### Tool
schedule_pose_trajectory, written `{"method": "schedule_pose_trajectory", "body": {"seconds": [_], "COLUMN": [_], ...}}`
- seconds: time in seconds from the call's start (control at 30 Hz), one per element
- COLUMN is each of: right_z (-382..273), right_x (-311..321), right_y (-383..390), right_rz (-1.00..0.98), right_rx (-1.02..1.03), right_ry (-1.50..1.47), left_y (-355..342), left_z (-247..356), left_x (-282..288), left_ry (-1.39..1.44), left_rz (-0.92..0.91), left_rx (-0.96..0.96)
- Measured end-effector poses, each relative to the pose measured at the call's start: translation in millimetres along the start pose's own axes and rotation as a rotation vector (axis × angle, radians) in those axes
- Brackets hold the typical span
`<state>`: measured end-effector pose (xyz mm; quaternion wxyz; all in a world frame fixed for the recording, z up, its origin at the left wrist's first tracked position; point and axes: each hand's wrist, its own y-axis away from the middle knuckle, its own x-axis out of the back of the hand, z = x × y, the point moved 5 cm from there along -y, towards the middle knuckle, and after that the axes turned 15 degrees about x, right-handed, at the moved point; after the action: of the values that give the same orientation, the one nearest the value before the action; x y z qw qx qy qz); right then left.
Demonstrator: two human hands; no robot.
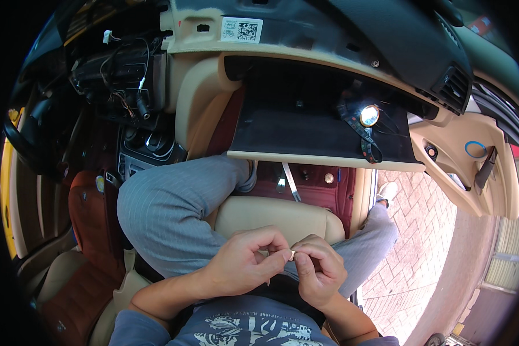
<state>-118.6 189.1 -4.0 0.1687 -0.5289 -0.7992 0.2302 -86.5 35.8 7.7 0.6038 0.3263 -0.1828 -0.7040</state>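
The person is sitting in the front passenger seat (277, 216) of a car, both hands meeting in front of the chest above the lap. The left hand (245, 262) and the right hand (317, 271) are pinching a tiny pale object (292, 254) between thumb and fingertips; each grip is closing tightly on it, the remaining fingers curling inward. What the object is cannot be told, as it is too small and mostly covered by the fingers. It is sitting right where the two hands are touching, just over the grey-trousered thigh (173, 213). Ahead, the glovebox door (323, 158) is hanging open, and a lit headlamp (369, 115) with a dark strap is lying inside the compartment. To the left, the centre console (130, 86) is standing stripped, with loose wires dangling. On the right, the open car door (473, 167) is showing brick paving (421, 230) below.
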Motion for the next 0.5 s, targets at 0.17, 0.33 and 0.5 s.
{"method": "schedule_pose_trajectory", "body": {"seconds": [0.17,0.33,0.5], "right_z": [-0.6,-2.6,-1.9], "right_x": [-0.7,0.8,1.5], "right_y": [0.2,0.3,-0.3], "right_rz": [-0.023,-0.040,-0.047], "right_rx": [0.013,0.020,0.033], "right_ry": [0.040,0.049,0.059], "left_y": [0.9,-0.1,-1.0], "left_z": [-0.7,-1.3,-2.3], "left_x": [1.6,1.5,1.4], "left_ry": [0.009,-0.017,-0.022], "left_rz": [0.022,0.056,0.050], "left_rx": [0.001,-0.028,-0.012]}}
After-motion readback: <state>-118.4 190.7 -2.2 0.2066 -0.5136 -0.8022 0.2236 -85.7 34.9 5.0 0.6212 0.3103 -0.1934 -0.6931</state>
